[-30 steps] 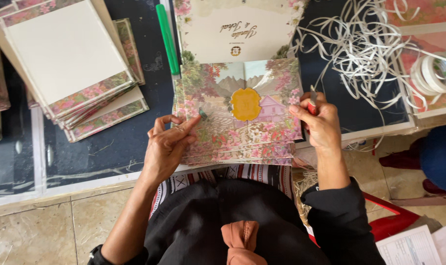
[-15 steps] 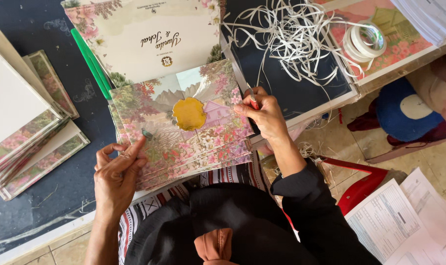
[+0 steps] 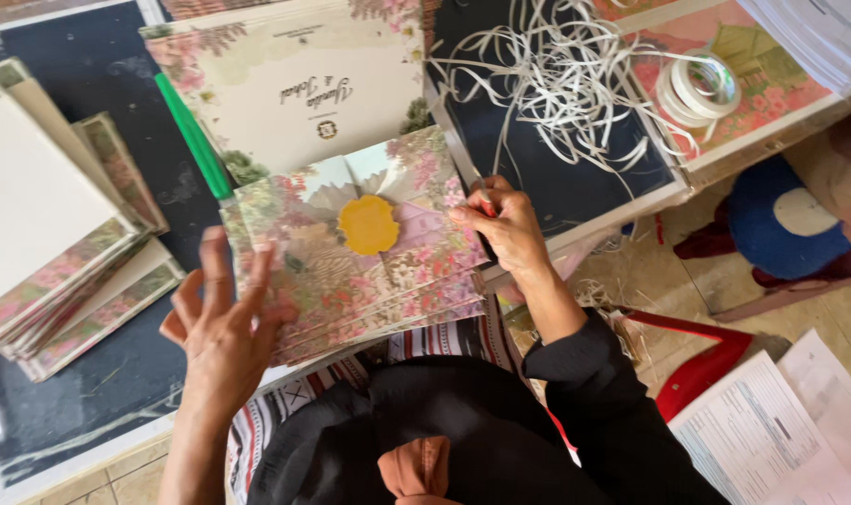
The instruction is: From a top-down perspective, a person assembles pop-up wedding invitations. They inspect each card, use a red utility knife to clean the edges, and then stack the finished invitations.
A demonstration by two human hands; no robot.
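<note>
- Dark work surface (image 3: pixel 88 411) sat over a tiled floor, cluttered with stationery.
- Stack of floral envelopes (image 3: pixel 350 271) lay at the near edge of the surface, directly in front of the person; top one carried a round yellow seal (image 3: pixel 368 224).
- Left hand (image 3: pixel 221 323) was at the stack's left edge, fingers spread and raised, palm side touching the lower left corner.
- Right hand (image 3: pixel 505 224) was at the stack's right edge, fingertips pinched together on something small and reddish, probably a tool or tab; too hidden to tell.
- Open cream card with floral border (image 3: pixel 299 89) lay just behind the stack, green pen (image 3: pixel 193 138) along its left side.
- Second pile of floral cards (image 3: pixel 60 234) sat well left.
- Tangle of white strips (image 3: pixel 561 79) and tape roll (image 3: pixel 698 89) lay to the right rear.
</note>
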